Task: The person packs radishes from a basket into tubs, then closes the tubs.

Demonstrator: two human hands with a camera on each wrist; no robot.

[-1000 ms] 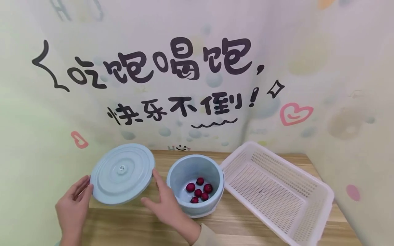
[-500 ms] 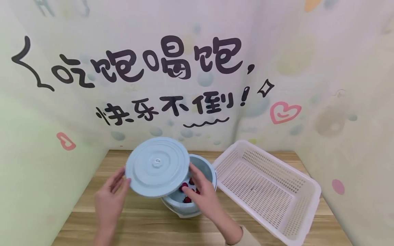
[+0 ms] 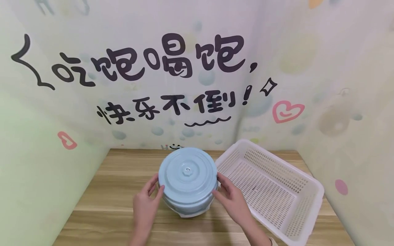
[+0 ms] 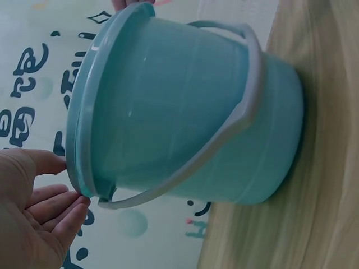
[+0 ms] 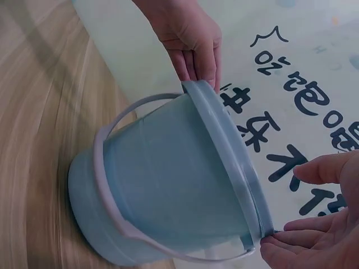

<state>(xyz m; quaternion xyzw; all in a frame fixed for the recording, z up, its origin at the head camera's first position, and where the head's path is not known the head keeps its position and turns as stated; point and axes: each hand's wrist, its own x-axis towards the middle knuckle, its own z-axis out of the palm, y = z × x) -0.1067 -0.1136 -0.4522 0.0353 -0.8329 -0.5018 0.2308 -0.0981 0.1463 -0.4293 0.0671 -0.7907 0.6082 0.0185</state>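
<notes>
A light-blue round lid (image 3: 188, 171) with a small centre knob covers the mouth of a light-blue bucket (image 4: 168, 106) standing on the wooden table. My left hand (image 3: 146, 200) holds the lid's left edge, thumb on top and fingertips at the rim. On the opposite side my right hand (image 3: 234, 201) has its fingertips at the lid's edge. In the right wrist view the right thumb (image 5: 322, 168) stands away from the lid, while the fingers reach the rim. The bucket's pale handle (image 5: 112, 207) hangs down along its side. The bucket's inside is hidden under the lid.
A white perforated plastic basket (image 3: 311, 191) stands close to the bucket's right, with nothing in it. Behind the wooden table (image 3: 101, 191) hangs a pale backdrop (image 3: 197, 20) with black lettering, and walls close in both sides.
The lid has moved right, from beside the bucket to over its mouth, carried by both hands. The dark red, radish-like round things inside the bucket are now covered. The view has shifted slightly.
</notes>
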